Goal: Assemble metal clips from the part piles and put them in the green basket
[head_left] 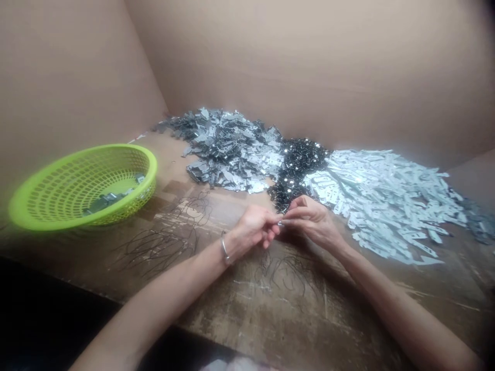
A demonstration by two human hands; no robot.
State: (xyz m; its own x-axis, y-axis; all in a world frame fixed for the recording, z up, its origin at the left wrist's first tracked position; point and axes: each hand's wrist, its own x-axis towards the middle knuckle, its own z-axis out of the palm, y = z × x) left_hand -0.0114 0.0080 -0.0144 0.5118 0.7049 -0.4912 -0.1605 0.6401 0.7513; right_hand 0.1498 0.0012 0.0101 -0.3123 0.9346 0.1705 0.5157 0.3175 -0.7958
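My left hand (257,225) and my right hand (311,219) meet over the middle of the table, fingertips almost together. Between them shows a small shiny metal piece (280,223), mostly covered by the fingers. The left thumb and forefinger are closed on it, and the right fingers pinch at the same spot; whether they hold that piece or another small part is hidden. Just beyond the hands lies a pile of small dark rivet-like parts (303,157). Right of it spreads a heap of long pale metal strips (390,201).
A heap of flat grey metal plates (232,147) lies at the back left. The yellow-green plastic basket (23,208) on the left holds several metal pieces. Thin dark wires (166,234) are strewn over the worn wooden table (270,319). Tan panels (309,67) stand behind.
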